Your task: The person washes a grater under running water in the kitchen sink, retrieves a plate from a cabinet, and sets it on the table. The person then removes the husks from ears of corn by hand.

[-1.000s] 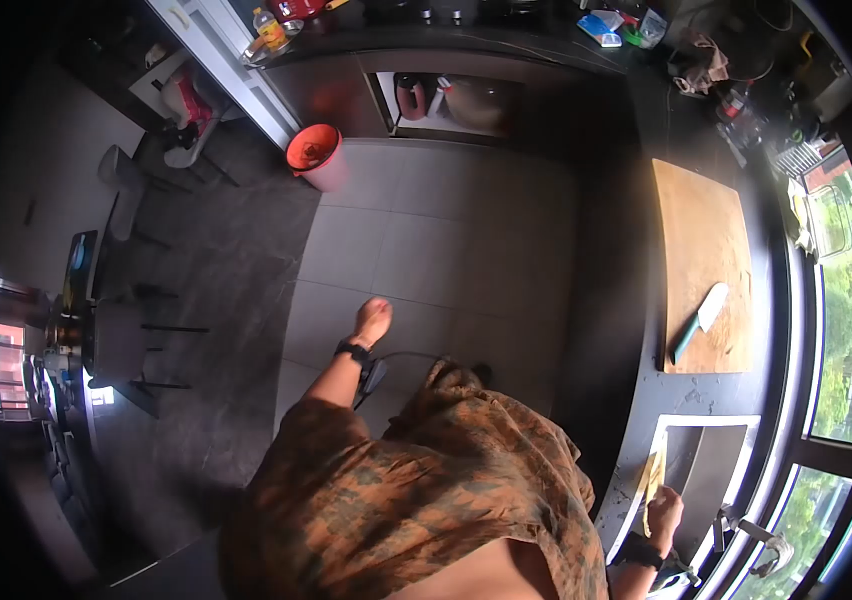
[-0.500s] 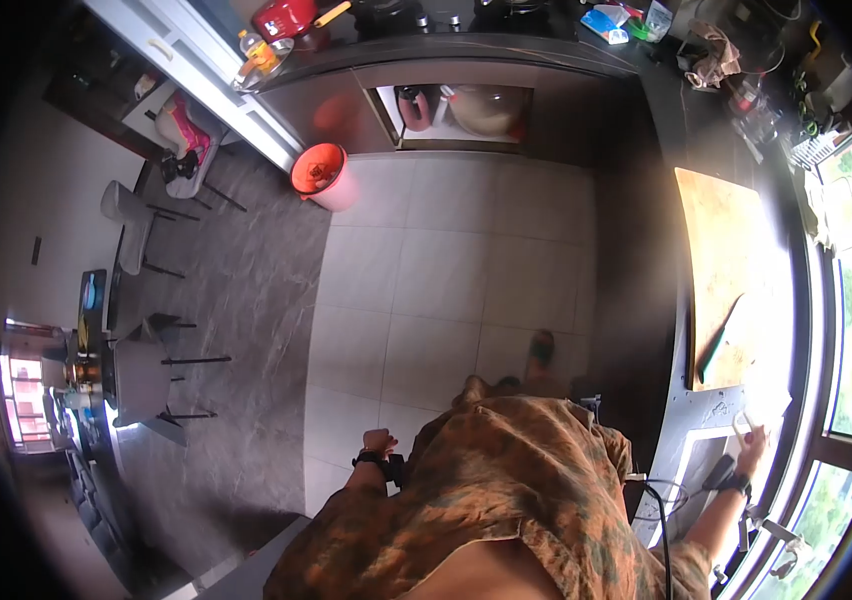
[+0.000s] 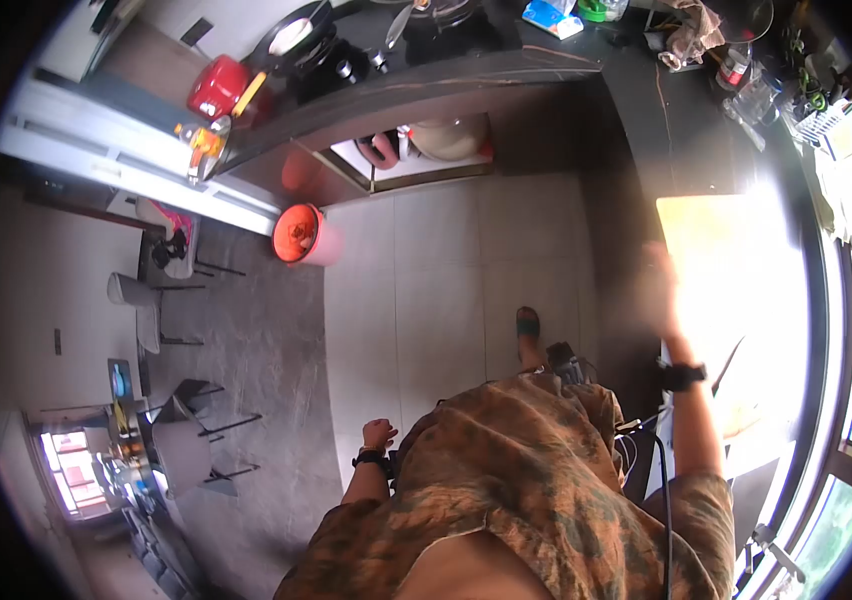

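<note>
My right hand [image 3: 662,285] reaches forward at the left edge of the wooden cutting board [image 3: 711,215]; it is smeared by motion, so its fingers and anything in them cannot be made out. Glare washes out most of the board. The dark edge of the knife [image 3: 729,362] shows on it, to the right of my right wrist. Low beside my body, over the floor, my left hand [image 3: 379,434] has its fingers curled, with nothing visible in them.
A red bin [image 3: 298,234] stands by the cabinet. The counter above bears a red pot [image 3: 216,88], a pan [image 3: 296,35], a bottle [image 3: 204,143] and a blue packet [image 3: 552,18]. Chairs [image 3: 184,455] are at left, a faucet [image 3: 778,555] at lower right.
My right hand has moved from the sink forward to the board's left edge. The pale item it held at the sink is no longer discernible. The view has shifted, showing more of the stove.
</note>
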